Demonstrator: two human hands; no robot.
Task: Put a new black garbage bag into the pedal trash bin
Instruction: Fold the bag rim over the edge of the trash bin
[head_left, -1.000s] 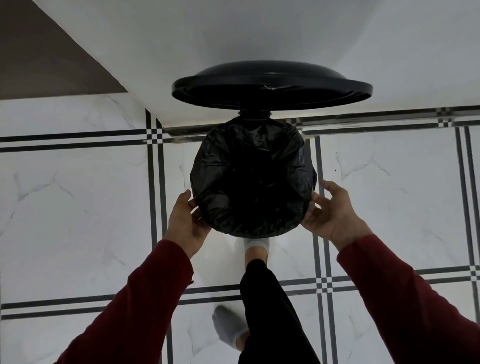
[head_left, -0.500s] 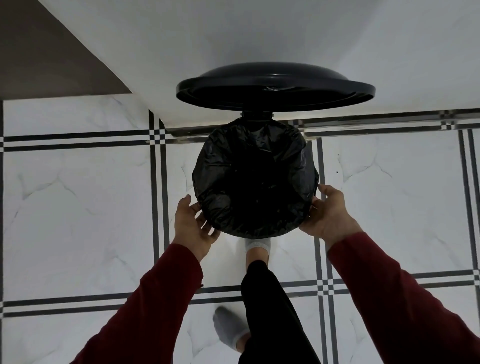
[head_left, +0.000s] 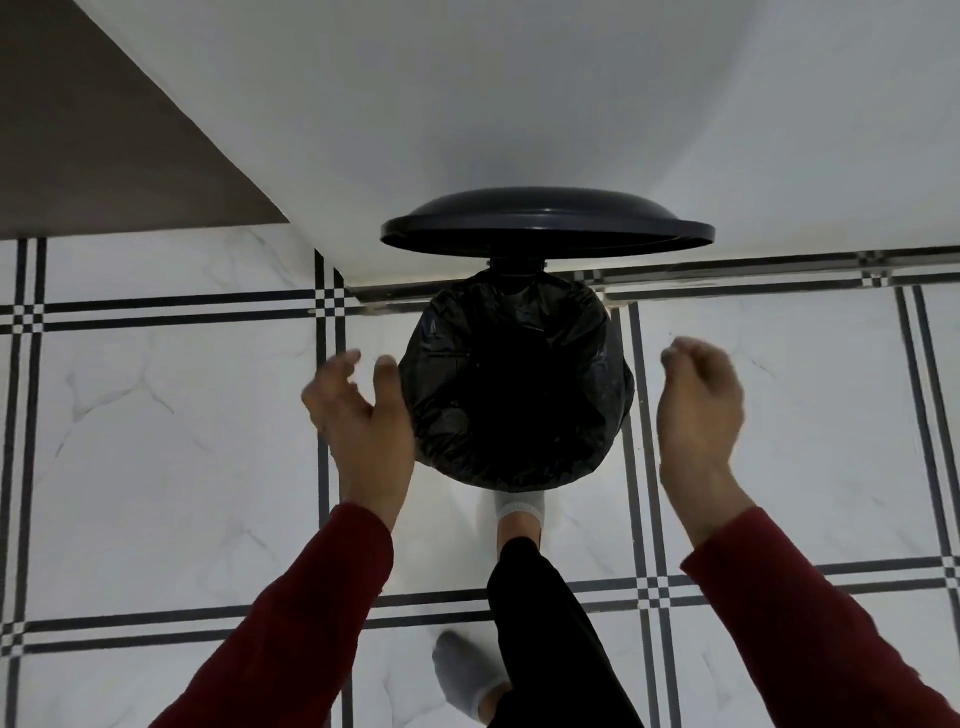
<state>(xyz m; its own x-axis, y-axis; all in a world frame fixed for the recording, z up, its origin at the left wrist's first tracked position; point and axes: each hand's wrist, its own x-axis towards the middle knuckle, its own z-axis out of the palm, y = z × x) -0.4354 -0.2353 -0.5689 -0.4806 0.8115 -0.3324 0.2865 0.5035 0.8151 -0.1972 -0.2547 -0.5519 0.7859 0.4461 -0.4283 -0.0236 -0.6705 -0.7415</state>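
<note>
The pedal trash bin stands on the floor against the wall, its dark round lid (head_left: 545, 221) raised. A black garbage bag (head_left: 514, 384) lines the bin and is folded over its rim, hiding the bin's body. My left hand (head_left: 363, 410) hovers just left of the bag, fingers relaxed and spread, holding nothing. My right hand (head_left: 698, 400) hangs to the right of the bag, clear of it, fingers loosely curled and empty. Both hands look slightly blurred. My foot in a white sock (head_left: 519, 512) sits at the bin's front, where the pedal is hidden.
White marble-look floor tiles (head_left: 171, 415) with black line borders surround the bin. A white wall (head_left: 519, 104) rises right behind it, with a dark surface (head_left: 78, 130) at the upper left. My other foot in a grey sock (head_left: 462, 675) is behind.
Both hands let go of the bag's rim and moved outward and up, away from the bin. The view shifted, so the bin sits lower in the frame.
</note>
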